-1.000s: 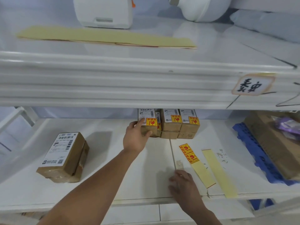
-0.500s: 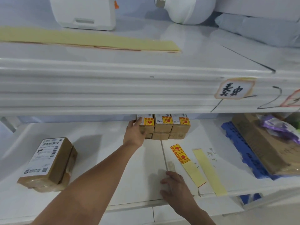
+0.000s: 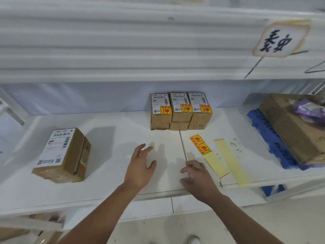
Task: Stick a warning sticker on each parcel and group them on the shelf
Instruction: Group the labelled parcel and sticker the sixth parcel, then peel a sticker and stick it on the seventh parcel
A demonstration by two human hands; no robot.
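Head view: three stickered parcels (image 3: 181, 110), two unused stickers (image 3: 200, 144); both hands (image 3: 139, 166) (image 3: 198, 180) empty, fingers relaxed.

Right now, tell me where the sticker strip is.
In the head view the sticker strip lies right of centre on the shelf, between the right hand and an empty backing strip.

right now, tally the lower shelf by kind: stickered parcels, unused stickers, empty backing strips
parcels showing a warning sticker: 3
unused stickers on their strip: 2
empty backing strip: 1
total: 6
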